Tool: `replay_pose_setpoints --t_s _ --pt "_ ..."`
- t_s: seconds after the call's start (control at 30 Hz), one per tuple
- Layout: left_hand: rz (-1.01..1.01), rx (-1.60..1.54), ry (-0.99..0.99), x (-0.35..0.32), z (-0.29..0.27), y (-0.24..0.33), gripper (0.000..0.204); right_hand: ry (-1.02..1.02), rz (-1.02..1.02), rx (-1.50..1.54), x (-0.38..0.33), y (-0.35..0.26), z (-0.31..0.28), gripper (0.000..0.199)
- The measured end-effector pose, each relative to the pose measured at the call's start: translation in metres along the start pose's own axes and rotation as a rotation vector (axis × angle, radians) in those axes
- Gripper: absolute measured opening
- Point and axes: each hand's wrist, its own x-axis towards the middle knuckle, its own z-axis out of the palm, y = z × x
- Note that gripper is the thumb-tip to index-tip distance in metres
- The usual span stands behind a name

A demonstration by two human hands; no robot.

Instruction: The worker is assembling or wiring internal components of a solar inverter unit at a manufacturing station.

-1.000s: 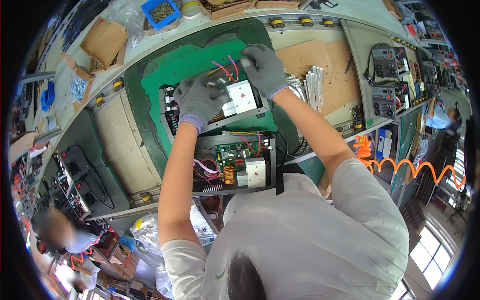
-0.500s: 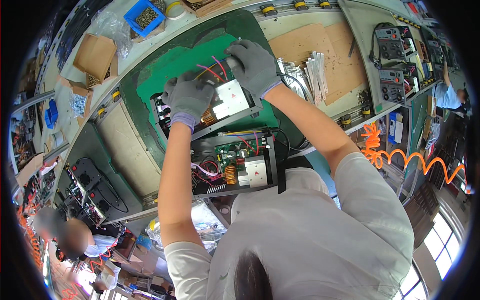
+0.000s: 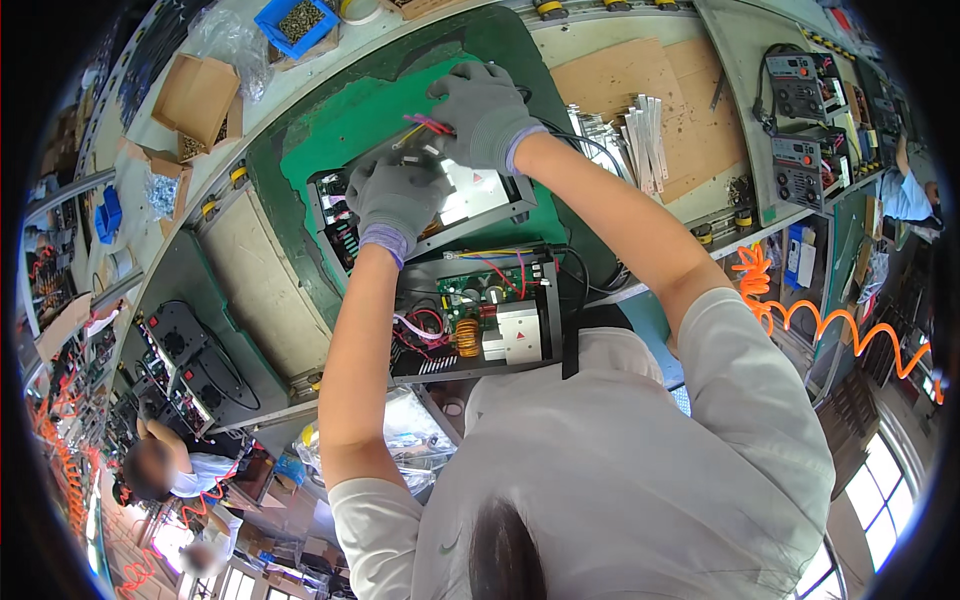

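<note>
Item: open black electronics chassis (image 3: 420, 205) on green mat (image 3: 330, 130), frame's 12 o'clock; gloved left hand (image 3: 398, 195) presses inside, grasp unclear; gloved right hand (image 3: 482, 110) pinches red wires (image 3: 425, 124); wiring apparently underway, careful routing likely next.

Both hands wear matt grey knit gloves (image 3: 400, 195); the open chassis (image 3: 480, 315) looks like black painted metal, the mat (image 3: 340, 125) matt green rubber.
</note>
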Motion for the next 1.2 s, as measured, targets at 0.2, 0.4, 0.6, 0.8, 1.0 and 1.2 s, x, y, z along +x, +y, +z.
replay_pose_setpoints --t_s 0.2,0.4,0.6,0.8,1.0,1.2 --pt "0.193 -0.150 0.360 -0.011 -0.004 0.015 0.020 0.259 0.047 0.268 -0.032 0.026 0.005 0.031" --pt "0.334 -0.251 0.682 -0.004 -0.007 0.015 0.011 0.549 0.177 0.299 -0.051 0.021 0.020 0.031" --pt "0.338 -0.067 0.515 0.026 -0.022 0.046 0.012 0.436 0.090 0.178 -0.044 0.003 0.007 0.022" --pt "0.555 -0.257 0.229 0.046 -0.026 0.010 0.026 0.296 0.148 0.112 -0.015 0.016 0.004 0.018" --pt "0.852 -0.723 0.121 0.050 -0.004 0.001 0.024 0.199 0.066 0.359 0.027 0.014 0.010 0.019" --pt "0.412 -1.043 0.099 0.039 0.016 0.019 0.023 0.579 0.004 0.279 -0.010 0.028 -0.015 0.022"
